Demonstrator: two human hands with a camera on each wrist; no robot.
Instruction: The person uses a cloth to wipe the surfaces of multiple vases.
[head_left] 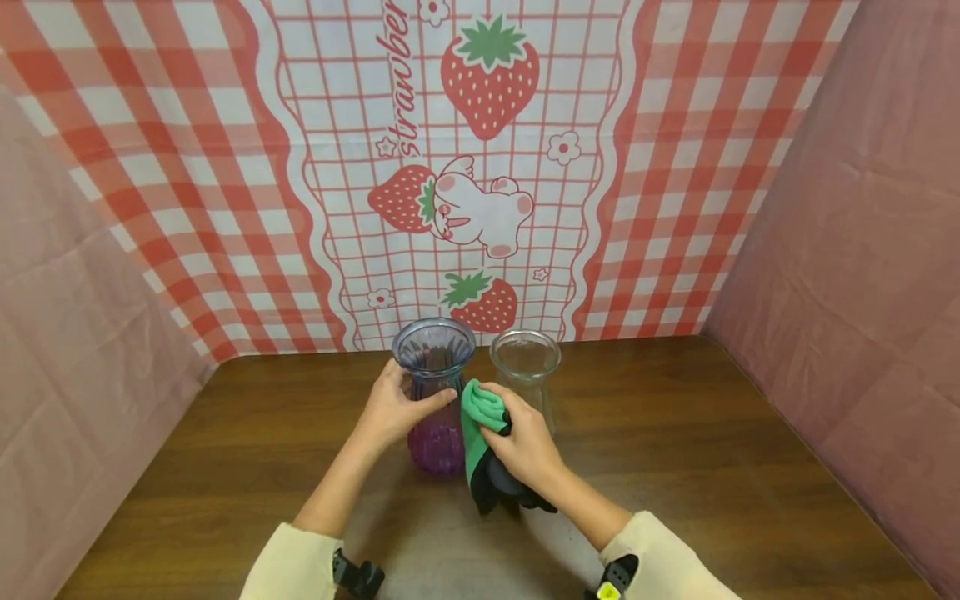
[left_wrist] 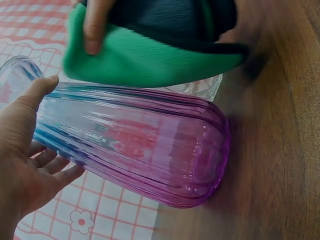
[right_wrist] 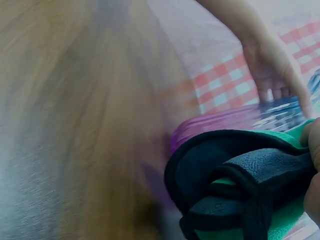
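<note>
The two-toned vase (head_left: 437,442), blue above and purple below, appears to stand upright on the worktop (head_left: 675,442), near the patterned backdrop (head_left: 667,192). Its neck, just below the flared rim, is held by the left hand (head_left: 392,410), which is partly closed, with the thumb to one side and the fingers to the other. A green cloth (head_left: 474,433) with a dark reverse and black edging is pinched, bunched, between the thumb and fingers of the right hand (head_left: 528,437); its loose part hangs beside the vase. Whether cloth and glass are touching cannot be told. A clear vase (head_left: 526,372) is placed just behind the right hand.

Several faults may be anticipated. Should the neck be held too lightly, the smooth glass could be turned or tipped by a sideways push of the cloth. The clear vase could be knocked by the right hand's knuckles, or the two rims struck together, since little room is left between them. The hanging cloth could also be caught beneath the base.
</note>
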